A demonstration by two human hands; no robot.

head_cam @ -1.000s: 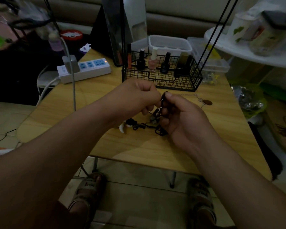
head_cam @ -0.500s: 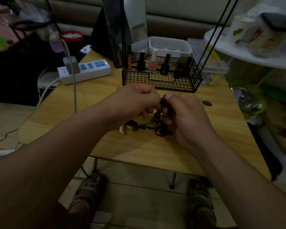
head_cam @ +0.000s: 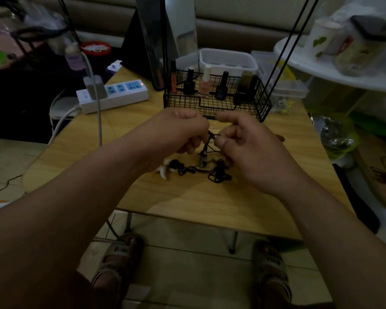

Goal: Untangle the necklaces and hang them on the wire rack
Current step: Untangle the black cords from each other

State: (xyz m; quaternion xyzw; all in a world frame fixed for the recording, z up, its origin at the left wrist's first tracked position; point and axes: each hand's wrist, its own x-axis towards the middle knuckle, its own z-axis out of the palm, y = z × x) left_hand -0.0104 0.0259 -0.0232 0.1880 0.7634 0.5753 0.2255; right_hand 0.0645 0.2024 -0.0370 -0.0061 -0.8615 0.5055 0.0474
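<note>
Left hand point(head_cam: 178, 130) and right hand point(head_cam: 250, 152) each pinch a strand of the black necklaces point(head_cam: 202, 168) with curled fingers. They hold the knot just off the tabletop point(head_cam: 187, 197), likely so the slack hangs free and the loops can be teased apart. The rest of the tangle lies below, at 6 o'clock from the wire rack point(head_cam: 214, 103). Nail polish bottles point(head_cam: 221, 86) stand inside it, their labels unreadable. Lettering on the sandal point(head_cam: 118, 250) strap is too blurred to read.
</note>
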